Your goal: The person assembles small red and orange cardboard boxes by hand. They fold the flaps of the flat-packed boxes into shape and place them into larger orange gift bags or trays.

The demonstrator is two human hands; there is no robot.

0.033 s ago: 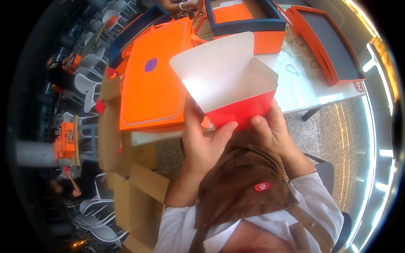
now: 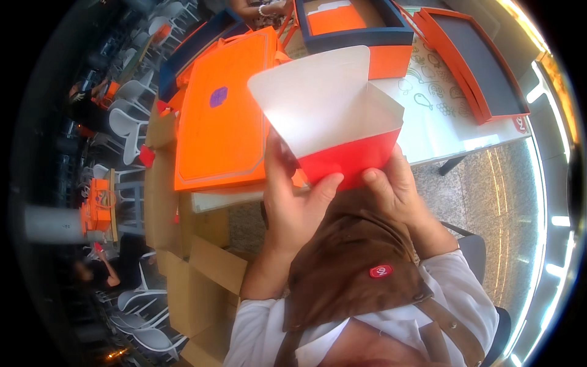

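Note:
Between my two hands is a small red carton point(image 2: 351, 153), white inside, its top open and a broad white flap standing up on the far side. My left hand point(image 2: 296, 202) grips its left side, thumb against the red front. On the right side, my right hand point(image 2: 394, 189) is closed on the same carton, its thumb also pressed on the front. The fingers behind the carton are partly hidden. Just beyond my left hand, a large flat orange gift box point(image 2: 226, 122) with a purple emblem lies on the table.
An orange box with a dark blue rim point(image 2: 361, 38) stands at the back of the white table point(image 2: 434, 137). An orange tray with a dark lining point(image 2: 474, 67) is at the right. Open brown cardboard boxes point(image 2: 199, 290) stand at lower left. Another person's hand point(image 2: 275, 8) is at the far edge.

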